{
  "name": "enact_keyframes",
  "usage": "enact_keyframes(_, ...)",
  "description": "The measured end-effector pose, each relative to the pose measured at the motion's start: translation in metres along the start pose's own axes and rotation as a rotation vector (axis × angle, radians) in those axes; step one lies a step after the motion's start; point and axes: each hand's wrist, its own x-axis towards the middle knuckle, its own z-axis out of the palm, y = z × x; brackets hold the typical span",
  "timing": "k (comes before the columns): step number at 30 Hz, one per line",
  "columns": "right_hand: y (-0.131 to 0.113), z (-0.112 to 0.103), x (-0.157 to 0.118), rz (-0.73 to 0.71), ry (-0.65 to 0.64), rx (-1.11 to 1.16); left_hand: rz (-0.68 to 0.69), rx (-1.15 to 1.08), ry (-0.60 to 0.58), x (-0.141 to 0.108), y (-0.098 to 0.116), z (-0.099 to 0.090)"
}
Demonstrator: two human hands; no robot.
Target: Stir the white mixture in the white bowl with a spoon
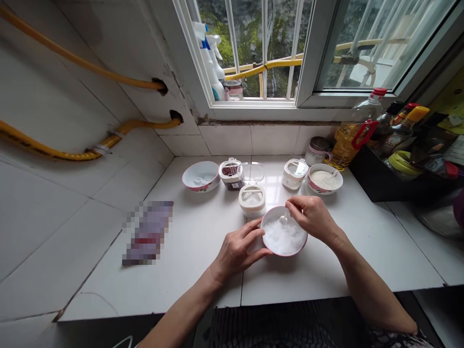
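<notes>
Now I see the bowl (284,237) of white grains on the counter (188,261), near its front edge. My left hand (237,251) cups its left rim, fingers curled on it. My right hand (311,216) pinches a small spoon (283,219) over the grains. Behind stand an open jar (252,199), two more jars and two bowls.

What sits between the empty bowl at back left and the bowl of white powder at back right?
Head view: three small lidded jars stand between empty bowl and powder bowl.
</notes>
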Motion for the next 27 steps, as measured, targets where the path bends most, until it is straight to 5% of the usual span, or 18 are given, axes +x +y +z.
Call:
enact_keyframes(4,0.002,0.005,0.001,0.015,0.044,-0.031,-0.003,-0.004,-0.002,-0.001,0.0,0.0)
enact_keyframes(8,0.0,0.007,0.0,-0.156,-0.081,0.172,-0.008,-0.004,-0.003,-0.001,-0.001,0.001)
enact_keyframes(14,-0.001,0.001,-0.001,-0.302,-0.107,0.153,0.004,0.001,0.0,0.0,0.0,0.001)
enact_keyframes(27,-0.002,-0.013,0.0,-0.018,-0.117,0.404,0.015,0.004,0.017,0.002,0.002,-0.001)
